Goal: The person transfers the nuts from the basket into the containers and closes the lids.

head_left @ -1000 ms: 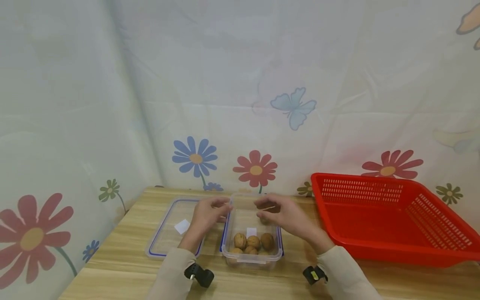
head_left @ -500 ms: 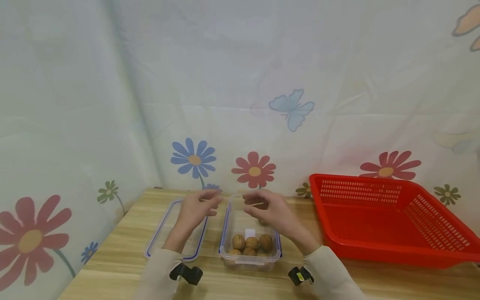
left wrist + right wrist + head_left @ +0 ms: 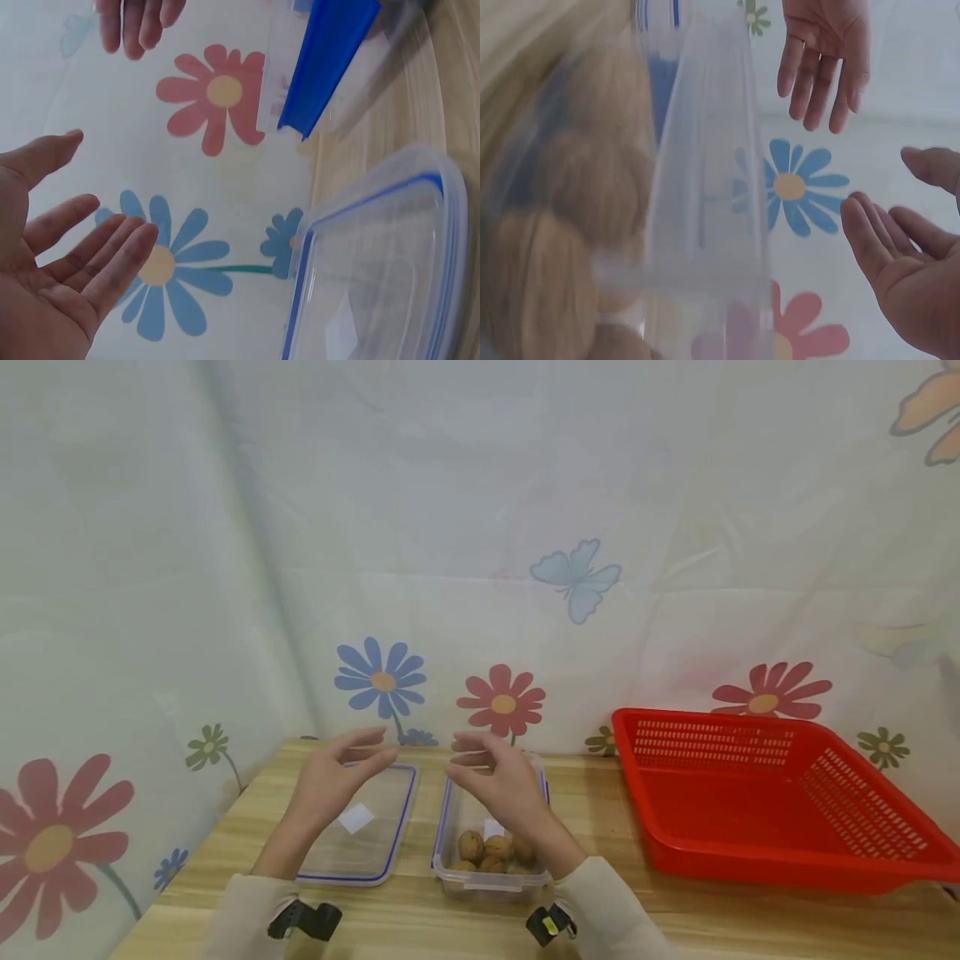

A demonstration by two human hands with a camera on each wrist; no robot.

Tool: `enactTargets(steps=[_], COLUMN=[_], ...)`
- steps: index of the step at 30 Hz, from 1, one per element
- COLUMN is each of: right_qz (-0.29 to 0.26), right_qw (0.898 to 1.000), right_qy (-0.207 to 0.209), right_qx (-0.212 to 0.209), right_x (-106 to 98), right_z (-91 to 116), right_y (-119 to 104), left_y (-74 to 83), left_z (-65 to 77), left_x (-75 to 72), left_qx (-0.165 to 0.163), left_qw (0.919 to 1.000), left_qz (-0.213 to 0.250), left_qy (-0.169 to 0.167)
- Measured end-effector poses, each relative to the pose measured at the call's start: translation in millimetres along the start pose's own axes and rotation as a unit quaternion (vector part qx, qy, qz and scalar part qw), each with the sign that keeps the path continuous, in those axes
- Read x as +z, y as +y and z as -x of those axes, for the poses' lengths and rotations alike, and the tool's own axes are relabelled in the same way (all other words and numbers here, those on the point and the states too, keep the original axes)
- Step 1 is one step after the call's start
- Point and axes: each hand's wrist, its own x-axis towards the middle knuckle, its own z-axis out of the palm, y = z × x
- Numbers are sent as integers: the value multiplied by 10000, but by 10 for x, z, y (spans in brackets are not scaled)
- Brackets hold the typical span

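Note:
My left hand (image 3: 330, 781) hovers above the clear lid with a blue seal (image 3: 401, 827), its fingers relaxed and holding nothing. Over the clear plastic box (image 3: 442, 835) is my right hand (image 3: 498, 777), empty, its fingers loosely extended and the thumb apart from them. Several walnuts (image 3: 497, 847) lie in the near end of the box, beside a small white paper; the right forearm hides some of them. The right wrist view shows the walnuts (image 3: 585, 180) close up and blurred. In the left wrist view the lid (image 3: 375, 262) lies flat on the table, apart from the box.
A large red plastic basket (image 3: 735, 810) stands at the right on the wooden table (image 3: 600, 910). Behind the table hangs a pale curtain (image 3: 450, 527) printed with flowers and butterflies. A white paper square (image 3: 356, 817) lies on the lid.
Both hands have moved left and slightly up, away from the box's sides. The left hand has gone from the box's left edge to above the lid. Box, walnuts and lid stay put.

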Motion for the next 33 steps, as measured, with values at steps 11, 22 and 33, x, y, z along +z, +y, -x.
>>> enactTargets(steps=[11, 22, 33], right_qz=[-531, -1291, -1502], right_qw=[9975, 9807, 9620], right_qy=[227, 1100, 1844], right_qx=[407, 973, 1340], right_x=[397, 870, 1344], right_z=[-47, -74, -18], right_y=[-69, -113, -62], left_y=[-185, -543, -891], left_z=[24, -16, -17], left_x=[-311, -488, -611], left_qx=[500, 448, 91], left_qw=[9987, 9985, 9987], left_qz=[-21, -215, -368], left_qy=[-51, -220, -345])
